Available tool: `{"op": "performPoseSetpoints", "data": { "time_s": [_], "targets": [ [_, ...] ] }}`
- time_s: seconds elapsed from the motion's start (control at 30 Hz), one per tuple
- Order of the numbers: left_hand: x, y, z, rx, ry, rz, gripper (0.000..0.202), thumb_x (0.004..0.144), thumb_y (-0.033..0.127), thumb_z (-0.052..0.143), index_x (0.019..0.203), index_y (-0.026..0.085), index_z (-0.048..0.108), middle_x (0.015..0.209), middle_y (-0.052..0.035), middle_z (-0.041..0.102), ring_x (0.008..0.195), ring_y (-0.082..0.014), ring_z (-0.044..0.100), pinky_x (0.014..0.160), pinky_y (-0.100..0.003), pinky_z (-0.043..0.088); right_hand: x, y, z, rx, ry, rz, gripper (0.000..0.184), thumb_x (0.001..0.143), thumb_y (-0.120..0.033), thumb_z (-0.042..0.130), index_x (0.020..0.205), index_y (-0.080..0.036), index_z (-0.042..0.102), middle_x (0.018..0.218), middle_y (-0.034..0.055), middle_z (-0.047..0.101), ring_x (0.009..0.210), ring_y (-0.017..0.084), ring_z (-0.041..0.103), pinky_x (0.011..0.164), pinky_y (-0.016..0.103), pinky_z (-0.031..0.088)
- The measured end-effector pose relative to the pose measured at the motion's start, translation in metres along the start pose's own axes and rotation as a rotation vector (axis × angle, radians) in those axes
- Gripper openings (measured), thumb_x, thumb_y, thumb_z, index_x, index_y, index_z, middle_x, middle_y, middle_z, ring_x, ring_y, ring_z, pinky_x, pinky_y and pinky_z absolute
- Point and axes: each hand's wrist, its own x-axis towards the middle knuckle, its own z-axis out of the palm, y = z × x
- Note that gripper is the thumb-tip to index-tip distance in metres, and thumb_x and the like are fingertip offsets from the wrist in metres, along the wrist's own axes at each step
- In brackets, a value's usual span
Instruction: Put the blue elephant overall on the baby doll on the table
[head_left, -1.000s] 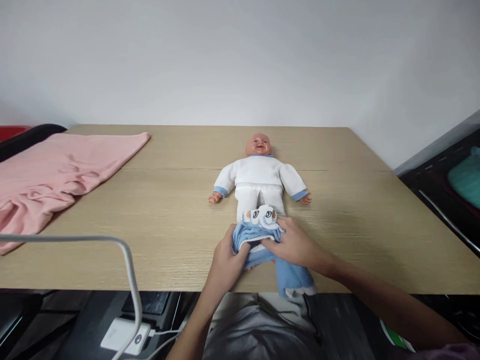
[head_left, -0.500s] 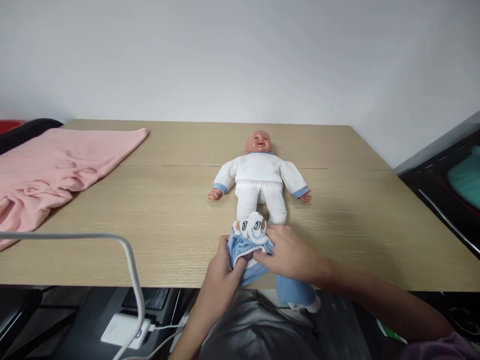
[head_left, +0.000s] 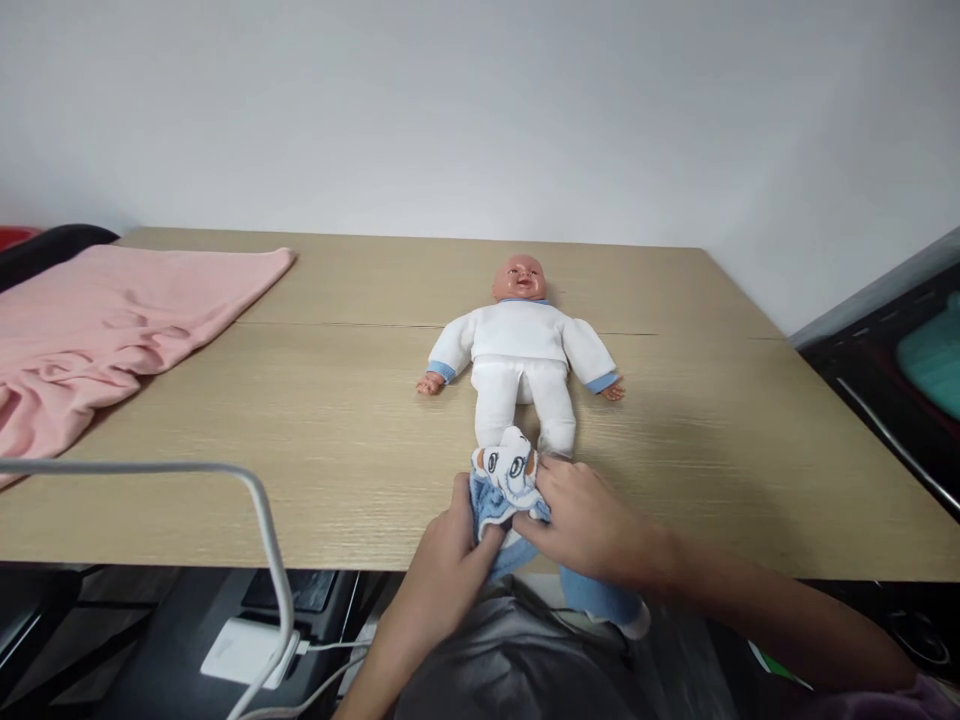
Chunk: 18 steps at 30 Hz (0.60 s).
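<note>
A baby doll in a white top and trousers with blue cuffs lies on its back, head away from me. One of its blue-ended legs hangs past the table's near edge. Over the other lower leg I hold a small blue-and-white fabric piece with an embroidered animal face; its exact kind is unclear. My left hand pinches its left side, thumb at the white-trimmed opening. My right hand grips its right side with fingers curled. The doll's foot there is hidden.
A pink blanket lies rumpled on the left of the wooden table. A white cable arches up at front left, above a white power bank. To the right stands a black container with teal fabric.
Both hands have shifted slightly to the right with the fabric piece, which now looks more bunched and tilted. The doll's body stays in place.
</note>
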Motion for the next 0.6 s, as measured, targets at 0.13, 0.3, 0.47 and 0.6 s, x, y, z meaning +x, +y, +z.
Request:
{"op": "performPoseSetpoints", "data": {
  "time_s": [0.13,0.3,0.47,0.6],
  "targets": [
    [0.003,-0.003,0.003,0.086,0.046,0.022,0.034,0.102,0.043,0.050,0.131,0.025,0.051,0.110,-0.0104,0.079,0.104,-0.0373,0.074,0.090,-0.043,0.050,-0.002,-0.007,-0.006,-0.054,-0.077,0.074,0.036,0.102,-0.031,0.065,0.133,-0.015,0.074,0.134,0.0192,0.079,0.121,0.040,0.076,0.098,0.047,0.056],
    [0.004,-0.007,0.005,0.185,0.088,0.023,0.035,0.101,0.043,0.050,0.130,0.024,0.054,0.111,-0.0129,0.076,0.108,-0.0404,0.069,0.092,-0.047,0.048,-0.004,-0.009,-0.004,-0.104,-0.083,0.112,0.038,0.103,-0.035,0.066,0.135,-0.015,0.072,0.134,0.0208,0.078,0.120,0.042,0.077,0.096,0.048,0.058],
    [0.008,-0.012,0.006,0.208,0.150,0.112,0.027,0.101,0.042,0.053,0.120,0.024,0.060,0.114,-0.0127,0.074,0.111,-0.0384,0.066,0.097,-0.048,0.047,-0.002,-0.003,0.001,-0.138,-0.066,0.098,0.034,0.104,-0.036,0.069,0.132,-0.016,0.071,0.128,0.0193,0.079,0.115,0.038,0.077,0.093,0.045,0.058],
    [0.005,-0.016,0.003,0.128,0.182,0.149,0.021,0.099,0.038,0.059,0.113,0.024,0.062,0.116,-0.0109,0.072,0.113,-0.0350,0.066,0.099,-0.046,0.048,0.000,0.006,0.004,-0.091,-0.033,0.058,0.031,0.103,-0.036,0.069,0.126,-0.015,0.072,0.124,0.0200,0.080,0.114,0.039,0.077,0.094,0.046,0.058]
  ]
}}
